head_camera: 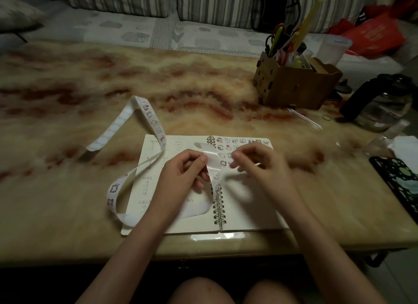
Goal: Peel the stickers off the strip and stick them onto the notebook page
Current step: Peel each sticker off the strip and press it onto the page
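Pinching glossy, looping strip (148, 113) — (left hand (183, 170)).

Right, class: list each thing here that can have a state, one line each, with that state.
Spiral-bound cream notebook: open flat, stickers along the right page's top.
Long white sticker strip: looped, near end held over the notebook.
Left hand: its grip pinches the strip.
Right hand: blurred at the strip's end, grip unclear.
Brown cardboard box: upright, stuffed with pens.
Glass jug with black handle: upright.

Marbled table (113, 77), cardboard pen box (296, 86), glass kettle (382, 104), striped sofa (135, 0), rubber band (326, 117)
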A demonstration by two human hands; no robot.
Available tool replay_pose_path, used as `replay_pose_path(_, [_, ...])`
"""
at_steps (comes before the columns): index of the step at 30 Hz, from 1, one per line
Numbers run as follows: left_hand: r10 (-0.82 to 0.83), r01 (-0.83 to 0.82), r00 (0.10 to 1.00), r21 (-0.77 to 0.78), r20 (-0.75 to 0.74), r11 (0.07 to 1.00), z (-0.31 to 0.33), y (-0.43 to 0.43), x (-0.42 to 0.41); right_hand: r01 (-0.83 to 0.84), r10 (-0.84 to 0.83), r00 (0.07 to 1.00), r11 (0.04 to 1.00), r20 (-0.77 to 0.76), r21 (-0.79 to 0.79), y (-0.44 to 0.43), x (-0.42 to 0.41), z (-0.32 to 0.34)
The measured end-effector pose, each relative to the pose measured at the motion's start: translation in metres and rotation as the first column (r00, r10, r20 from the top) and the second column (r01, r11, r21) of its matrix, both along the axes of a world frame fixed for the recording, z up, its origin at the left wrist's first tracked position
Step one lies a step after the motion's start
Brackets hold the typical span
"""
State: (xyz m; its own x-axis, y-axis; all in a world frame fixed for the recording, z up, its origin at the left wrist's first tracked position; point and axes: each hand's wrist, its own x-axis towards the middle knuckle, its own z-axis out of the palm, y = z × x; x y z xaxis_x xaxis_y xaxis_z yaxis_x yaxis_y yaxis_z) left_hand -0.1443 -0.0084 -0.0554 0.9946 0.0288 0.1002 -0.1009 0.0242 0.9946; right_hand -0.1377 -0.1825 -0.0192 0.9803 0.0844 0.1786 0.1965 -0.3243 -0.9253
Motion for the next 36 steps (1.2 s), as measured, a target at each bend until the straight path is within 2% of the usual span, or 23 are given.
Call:
replay_pose_path(4, [0.012,-0.012,1.000,-0.007,0.014,1.000,0.001,0.000,-0.001,-0.107,0.113,0.990,0.992,-0.081,0.073,0.018,-0.012,-0.005])
replay_pose_path(13, [-0.004,0.004,1.000,-0.020,-0.006,1.000,0.005,-0.001,-0.003,-0.037,0.057,0.993,0.981,-0.104,0.188,0.022,-0.020,-0.011])
replay_pose_path(29, [-0.039,0.038,0.999,0.043,0.008,0.998,0.009,-0.001,-0.007,0.005,0.000,1.000,0.980,-0.029,0.201,0.024,-0.021,-0.013])
replay_pose_path(36, [-0.043,0.043,0.999,0.052,0.007,0.998,0.007,0.000,-0.007,0.018,-0.015,1.000,0.989,-0.026,0.144,0.024,-0.021,-0.013])
